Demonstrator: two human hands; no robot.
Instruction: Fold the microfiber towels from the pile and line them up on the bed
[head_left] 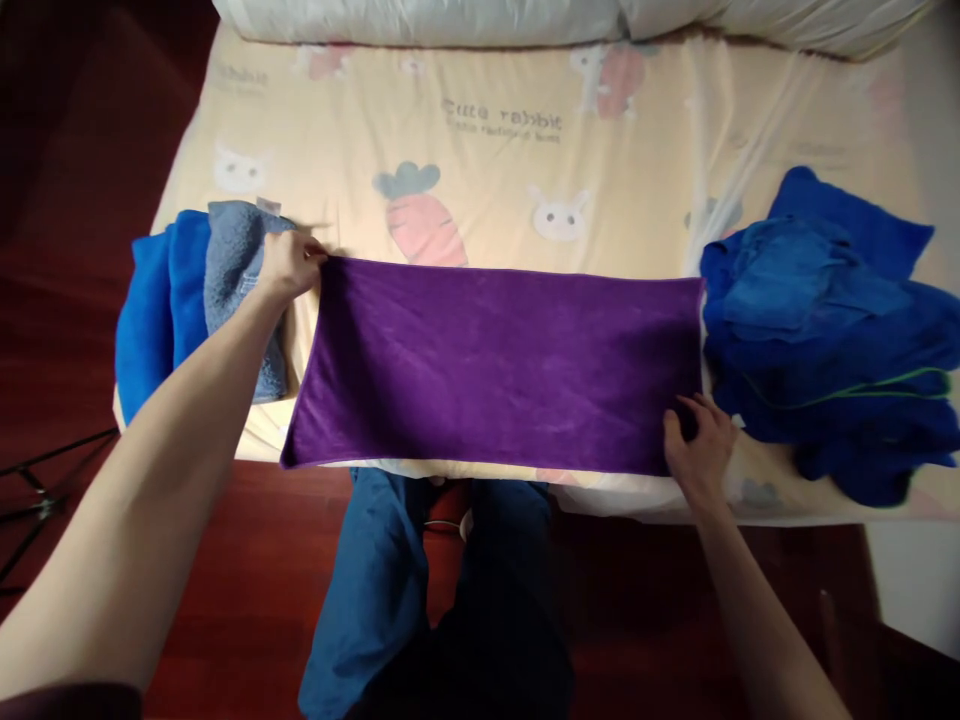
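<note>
A purple towel (495,370) lies spread flat as a wide rectangle along the near edge of the bed. At its far left corner, my left hand (292,262) pinches the cloth between closed fingertips. My right hand (701,445) rests at the towel's right edge, near the front corner, thumb and forefinger apart and the other fingers curled; whether it grips the edge is unclear. A grey-blue towel (229,265) with a small tag lies partly under my left wrist.
Folded blue towels (150,310) lie at the left. A heap of blue cloths (817,330) sits right of the purple towel. The bed sheet (495,180) has rabbits and carrots; a pale quilt (450,20) lies behind. A black stand (41,500) is at the lower left.
</note>
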